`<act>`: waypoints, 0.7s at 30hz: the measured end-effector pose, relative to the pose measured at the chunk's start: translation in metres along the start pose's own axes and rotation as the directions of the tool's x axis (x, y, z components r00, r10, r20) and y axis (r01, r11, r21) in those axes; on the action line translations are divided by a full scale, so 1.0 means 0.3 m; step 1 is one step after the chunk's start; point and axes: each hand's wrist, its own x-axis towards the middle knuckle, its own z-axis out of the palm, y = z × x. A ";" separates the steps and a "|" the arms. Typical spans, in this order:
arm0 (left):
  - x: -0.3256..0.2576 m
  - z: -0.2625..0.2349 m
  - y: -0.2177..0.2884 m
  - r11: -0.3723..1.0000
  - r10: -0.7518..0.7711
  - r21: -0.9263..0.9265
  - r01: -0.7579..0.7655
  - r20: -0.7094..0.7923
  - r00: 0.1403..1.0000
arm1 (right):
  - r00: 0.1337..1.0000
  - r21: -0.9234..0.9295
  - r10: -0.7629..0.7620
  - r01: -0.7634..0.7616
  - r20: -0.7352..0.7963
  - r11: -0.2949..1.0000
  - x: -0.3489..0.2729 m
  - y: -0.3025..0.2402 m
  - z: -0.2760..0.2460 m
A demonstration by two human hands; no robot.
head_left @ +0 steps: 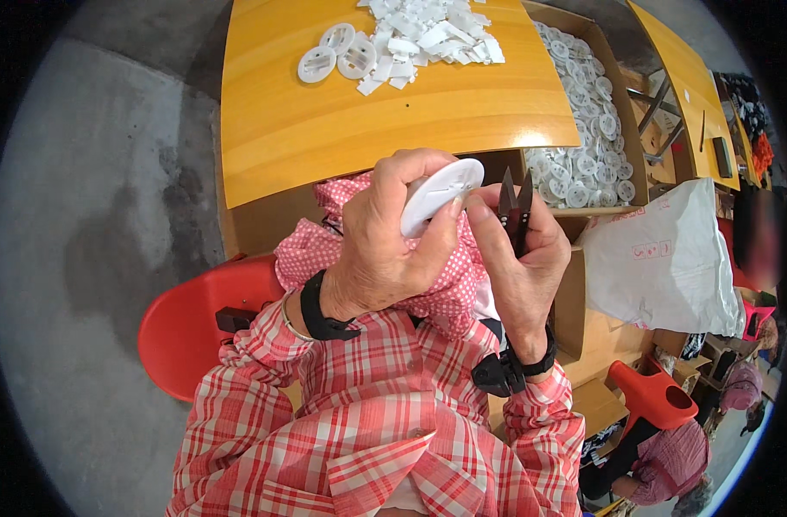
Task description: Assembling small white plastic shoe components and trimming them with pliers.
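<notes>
A round white plastic disc is gripped between the thumb and fingers of my left hand, tilted with its face toward the right. Black thread snips rest in my right hand, blades pointing up and apart from each other. My right thumb and index fingertip come close to the disc's right edge; whether they touch it I cannot tell. On the yellow table beyond my hands lie several round white discs and a heap of small white plastic pieces.
A cardboard box full of round white plastic parts stands right of the table. Near it lies a white sack. A red chair is at my left, a red stool at the right. Other people sit at far right.
</notes>
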 end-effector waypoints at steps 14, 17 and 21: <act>0.010 -0.001 -0.020 0.932 0.289 0.206 -0.296 0.068 0.955 | 0.997 -0.064 -0.066 0.064 -0.027 0.996 0.004 0.019 -0.004; 0.014 -0.001 -0.023 0.924 0.308 0.214 -0.318 0.077 0.948 | 0.998 -0.082 -0.059 0.056 -0.034 0.995 0.003 0.006 -0.004; 0.001 0.010 -0.023 0.943 0.293 0.160 -0.293 0.022 0.956 | 0.993 -0.161 -0.096 0.084 -0.067 0.983 -0.003 0.002 0.000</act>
